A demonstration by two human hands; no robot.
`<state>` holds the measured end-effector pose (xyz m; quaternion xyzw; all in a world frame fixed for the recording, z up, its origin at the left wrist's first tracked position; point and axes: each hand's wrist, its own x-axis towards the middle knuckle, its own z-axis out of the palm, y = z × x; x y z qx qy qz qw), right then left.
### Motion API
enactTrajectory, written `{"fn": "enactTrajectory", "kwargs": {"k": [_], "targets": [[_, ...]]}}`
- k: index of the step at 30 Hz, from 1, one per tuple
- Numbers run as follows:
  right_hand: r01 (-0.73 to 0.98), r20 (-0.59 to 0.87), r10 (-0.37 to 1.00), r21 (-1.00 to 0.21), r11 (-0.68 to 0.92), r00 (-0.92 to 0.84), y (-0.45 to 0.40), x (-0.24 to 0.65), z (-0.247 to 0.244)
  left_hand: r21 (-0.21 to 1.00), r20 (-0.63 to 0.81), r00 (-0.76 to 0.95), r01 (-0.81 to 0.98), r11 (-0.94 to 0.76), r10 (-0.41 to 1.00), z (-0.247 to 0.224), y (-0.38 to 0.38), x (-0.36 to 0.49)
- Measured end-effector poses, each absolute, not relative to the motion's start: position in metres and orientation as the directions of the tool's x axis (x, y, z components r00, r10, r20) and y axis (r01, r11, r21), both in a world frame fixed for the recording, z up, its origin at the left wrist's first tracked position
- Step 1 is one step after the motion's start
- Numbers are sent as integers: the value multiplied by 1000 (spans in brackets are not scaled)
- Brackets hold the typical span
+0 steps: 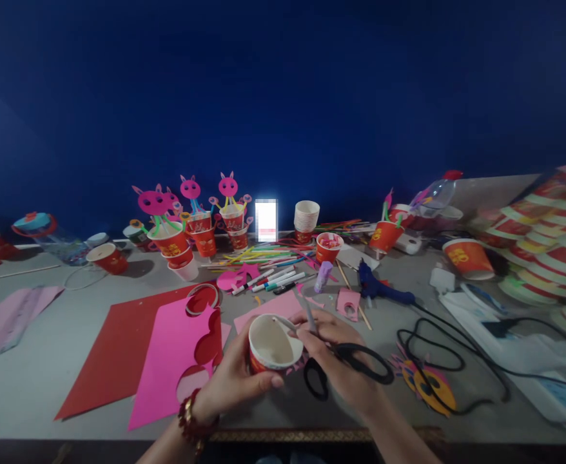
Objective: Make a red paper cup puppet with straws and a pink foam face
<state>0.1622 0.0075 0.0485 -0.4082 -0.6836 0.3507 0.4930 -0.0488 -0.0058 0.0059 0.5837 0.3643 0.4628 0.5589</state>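
Note:
A red paper cup [272, 345] with a pale inside tilts towards me, and my left hand [234, 377] is wrapped round its side. Black-handled scissors [309, 312] are gripped in my right hand [338, 351], held near the blades with the finger loops sticking out behind. One blade tip reaches over the cup's rim into its mouth; the other points up beside the fingers. Whether the blade touches the cup wall is hard to make out. Just left of my left hand lies a pink sheet [162, 361] with round cut-outs, on top of a red sheet [104, 361].
Decorated cups with pink paper animal heads [155, 201] stand at the back left. Markers [283, 281], a cup stack [307, 216] and a purple glue stick [322, 276] are ahead. A blue glue gun [384, 290], its black cable and a yellow paper figure [430, 386] lie right.

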Motion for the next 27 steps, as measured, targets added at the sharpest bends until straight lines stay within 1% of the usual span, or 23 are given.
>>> {"fn": "enactTrajectory", "kwargs": {"k": [2,4,9,14,16,18,20,22,24,27], "targets": [[166,413,902,-888,429,-127,5,164,47,988,59,262,-156,-17,963,1,-6,-46],[121,390,912,-906,405,-126,2,166,46,978,18,228,-205,30,974,-3,-5,-44],[47,212,941,-972,232,-263,-3,163,40,952,5,202,-299,57,979,-4,-2,-36],[2,153,946,-987,160,-286,0,155,35,947,14,217,-316,57,976,-1,-4,-29],[-7,149,950,-988,154,-273,2,154,33,954,45,221,-298,24,974,1,-4,-30],[22,148,953,-987,159,-264,4,155,32,959,107,191,-278,-50,976,4,-4,-33],[54,150,952,-984,170,-266,5,156,31,955,214,119,-235,-182,970,9,-2,-38],[65,157,948,-981,181,-276,6,155,30,943,317,86,-134,-304,944,16,1,-42],[61,161,947,-981,185,-278,7,154,28,927,375,158,-26,-375,914,22,4,-46],[41,145,958,-986,160,-248,6,153,27,901,403,263,57,-431,877,27,7,-48]]}}
